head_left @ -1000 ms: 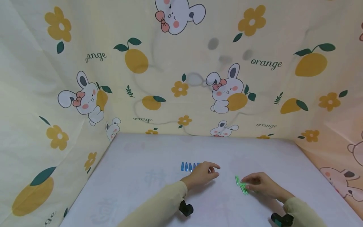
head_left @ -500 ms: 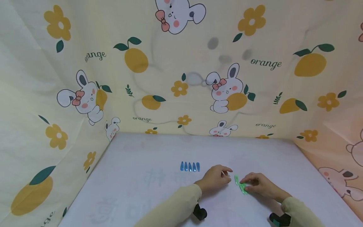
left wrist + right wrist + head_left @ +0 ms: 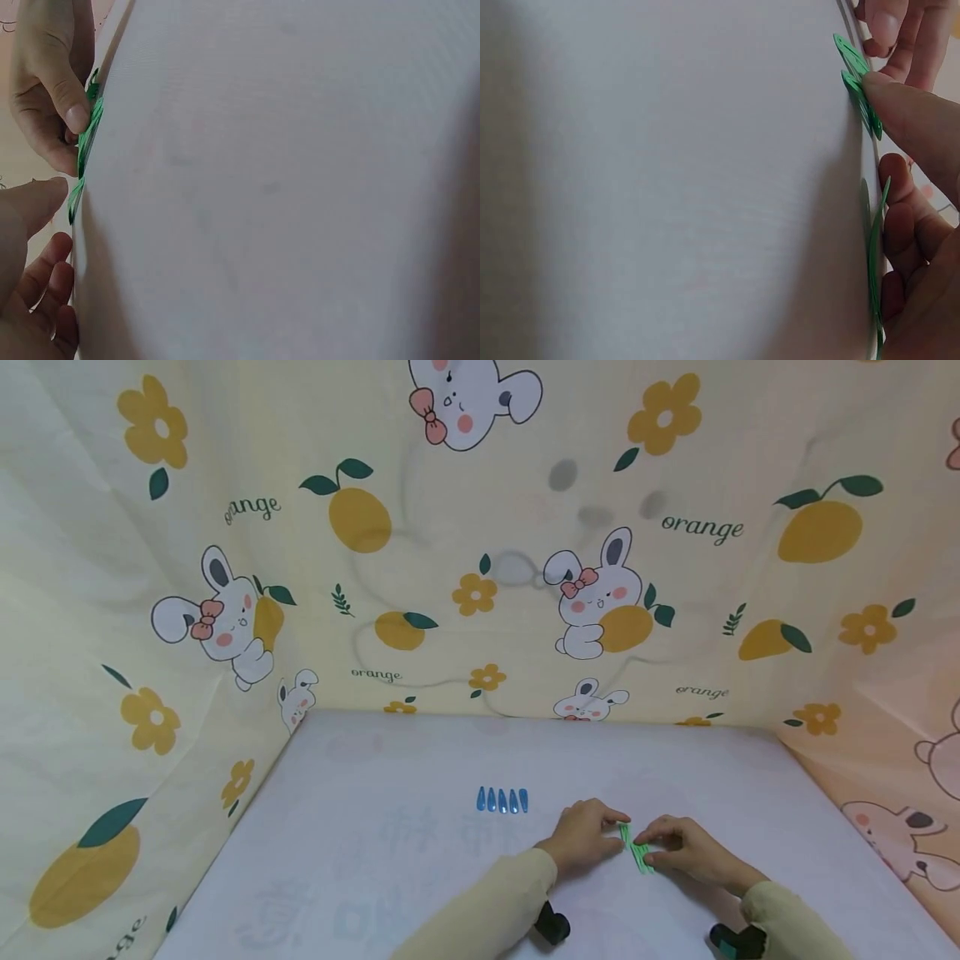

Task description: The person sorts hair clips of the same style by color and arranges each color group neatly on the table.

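Several green snap hair clips (image 3: 641,857) lie on the white table, with my right hand (image 3: 697,852) holding them between thumb and index finger. In the right wrist view, the thumb touches these hair clips (image 3: 860,97), and another green hair clip (image 3: 874,255) lies along the curled fingers. My left hand (image 3: 585,833) reaches the green hair clips (image 3: 625,835) at the left of the group. Its thumb and index finger stand apart around them in the left wrist view, beside the green hair clip (image 3: 76,199); contact is unclear.
A neat row of several blue hair clips (image 3: 502,800) lies farther back, left of the hands. Behind the white table (image 3: 360,860) hangs a cream cloth (image 3: 450,527) printed with rabbits and oranges, which also closes off both sides.
My left hand has moved right, away from the blue hair clips, to the green hair clips near my right hand. The right hand has stayed almost still.
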{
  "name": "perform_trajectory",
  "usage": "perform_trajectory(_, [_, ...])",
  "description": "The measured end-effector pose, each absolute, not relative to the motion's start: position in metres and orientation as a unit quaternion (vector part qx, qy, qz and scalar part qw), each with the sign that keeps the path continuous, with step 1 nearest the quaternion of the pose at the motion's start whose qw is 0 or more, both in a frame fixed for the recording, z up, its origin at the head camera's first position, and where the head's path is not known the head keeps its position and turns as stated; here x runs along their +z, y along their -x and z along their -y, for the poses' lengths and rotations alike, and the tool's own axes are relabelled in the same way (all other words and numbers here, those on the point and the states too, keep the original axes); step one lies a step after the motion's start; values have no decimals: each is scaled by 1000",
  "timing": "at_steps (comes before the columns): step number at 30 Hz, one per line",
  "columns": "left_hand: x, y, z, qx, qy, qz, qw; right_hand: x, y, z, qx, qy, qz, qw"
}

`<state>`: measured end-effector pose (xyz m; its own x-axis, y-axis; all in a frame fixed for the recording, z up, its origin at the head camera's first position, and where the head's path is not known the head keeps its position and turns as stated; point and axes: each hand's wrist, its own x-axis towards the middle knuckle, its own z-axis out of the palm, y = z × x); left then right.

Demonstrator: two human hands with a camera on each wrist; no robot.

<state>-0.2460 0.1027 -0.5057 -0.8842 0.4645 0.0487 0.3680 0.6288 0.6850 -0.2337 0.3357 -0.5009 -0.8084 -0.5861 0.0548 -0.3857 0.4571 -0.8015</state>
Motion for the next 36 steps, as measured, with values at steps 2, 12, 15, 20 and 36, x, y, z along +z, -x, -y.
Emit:
perform_trajectory(2, [-506, 246, -105, 352, -230, -905, 60, -501, 233, -335, -433, 282, -849, 114])
perform_trajectory(12, [-510, 244, -115, 288, -224, -931, 13, -499, 231, -334, -421, 271, -859, 111])
perform_trajectory(15, [-511, 244, -116, 271, -221, -937, 4, -499, 231, -334, -419, 270, -860, 110])
perform_trajectory(20, [-507, 241, -117, 253, -216, -943, 5, -500, 231, -334, -421, 273, -858, 108])
perform_trajectory(36, [-501, 237, -122, 277, -191, -940, 51, -502, 231, -335, -432, 296, -847, 93])
